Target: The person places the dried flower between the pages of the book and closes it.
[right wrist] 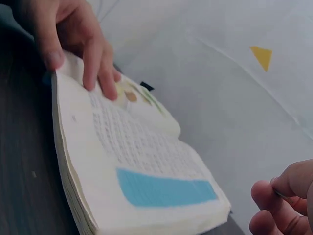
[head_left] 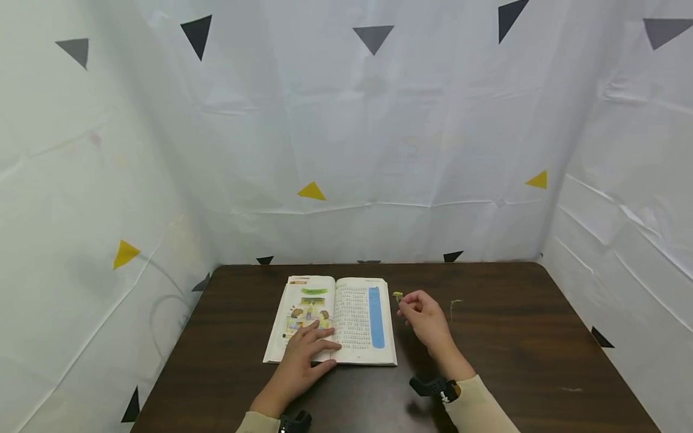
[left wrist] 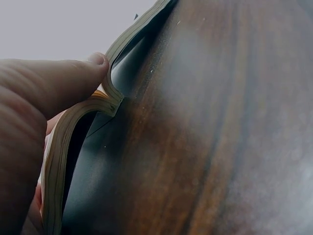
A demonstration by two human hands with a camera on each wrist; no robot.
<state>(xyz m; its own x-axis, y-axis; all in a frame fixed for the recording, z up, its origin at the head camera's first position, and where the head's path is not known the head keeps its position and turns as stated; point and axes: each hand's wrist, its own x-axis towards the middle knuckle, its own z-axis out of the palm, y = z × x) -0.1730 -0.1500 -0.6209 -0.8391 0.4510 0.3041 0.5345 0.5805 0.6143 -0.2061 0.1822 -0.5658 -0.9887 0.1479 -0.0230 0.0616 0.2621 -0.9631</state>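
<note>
An open book (head_left: 354,355) lies on the dark wooden table, with a picture on its left page and text beside a blue panel on its right page. My left hand (head_left: 305,358) rests across the lower left page and the spine, fingers spread; in the left wrist view its thumb (left wrist: 73,83) presses near the fold at the bottom edge. Just right of the book, my right hand (head_left: 425,319) pinches a small yellow flower (head_left: 397,294) by its stem between thumb and fingertips. The right wrist view shows the pinching fingers (right wrist: 266,196), but the bloom is out of sight there.
A thin, pale dried sprig (head_left: 452,308) lies on the table (head_left: 514,337) to the right of my right hand. White sheeting (head_left: 373,132) with black, grey and yellow triangles hangs behind the table and along both sides.
</note>
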